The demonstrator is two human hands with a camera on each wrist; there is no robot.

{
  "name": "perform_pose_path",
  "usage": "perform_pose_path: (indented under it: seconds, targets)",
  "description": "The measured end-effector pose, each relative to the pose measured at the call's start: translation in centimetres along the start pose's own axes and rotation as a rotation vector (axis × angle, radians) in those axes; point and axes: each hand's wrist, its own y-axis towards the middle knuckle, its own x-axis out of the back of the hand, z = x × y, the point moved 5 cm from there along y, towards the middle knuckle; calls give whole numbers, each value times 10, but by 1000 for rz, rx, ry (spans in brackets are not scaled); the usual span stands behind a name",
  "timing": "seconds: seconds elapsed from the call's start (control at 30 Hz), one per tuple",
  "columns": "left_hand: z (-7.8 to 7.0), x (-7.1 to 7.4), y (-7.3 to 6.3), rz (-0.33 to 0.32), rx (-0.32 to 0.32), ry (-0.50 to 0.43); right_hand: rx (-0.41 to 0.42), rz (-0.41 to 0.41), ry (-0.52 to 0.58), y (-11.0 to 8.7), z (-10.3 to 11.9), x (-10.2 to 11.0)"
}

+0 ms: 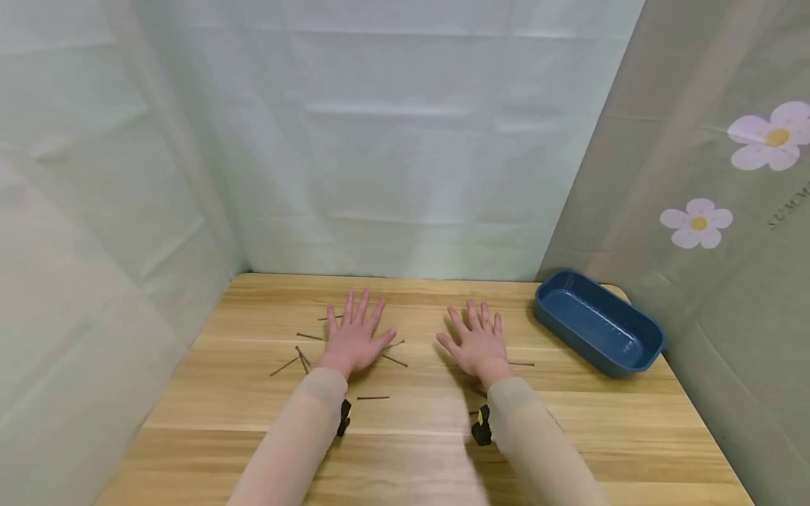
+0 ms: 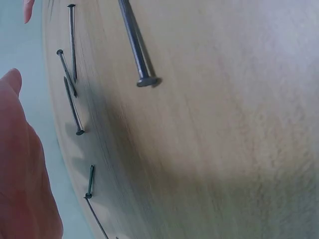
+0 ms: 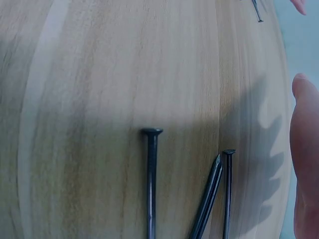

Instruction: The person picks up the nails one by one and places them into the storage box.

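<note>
My left hand (image 1: 356,343) is held out with its fingers spread, over the left part of the wooden table. Around it lie several loose nails, among them one nail (image 1: 373,398) near the wrist. Fingers also spread, my right hand (image 1: 479,346) hovers over the table and casts a shadow there in the right wrist view. Beside it is a nail (image 1: 522,363), and others lie partly hidden under the wrist. Close up in the left wrist view is a thick nail (image 2: 134,45); another nail (image 3: 151,184) shows in the right wrist view. Neither hand holds anything.
A deep blue oblong dish (image 1: 572,343) stands at the table's back right corner. The wooden table (image 1: 418,464) meets a pale curtain (image 1: 405,154) along its back, with more cloth hanging at both sides. Black wrist cameras (image 1: 482,426) sit on both forearms.
</note>
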Motion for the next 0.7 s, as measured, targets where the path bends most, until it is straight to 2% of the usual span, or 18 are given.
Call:
perform_pose_path:
  seconds: [0.2,0.43,0.53,0.7]
  targets:
    - [3,-3,0,1,4,-16,-5,1,-4,0,3,2]
    - [10,-8,2,-19,-8,-27,3,-48,0,-6,13,13]
    - [9,-6,0,-22,-13,-12,0,-49,13,-7,12,16]
    - [3,-3,-3,16,-16,-23,-10,-58,72,-6,2,17]
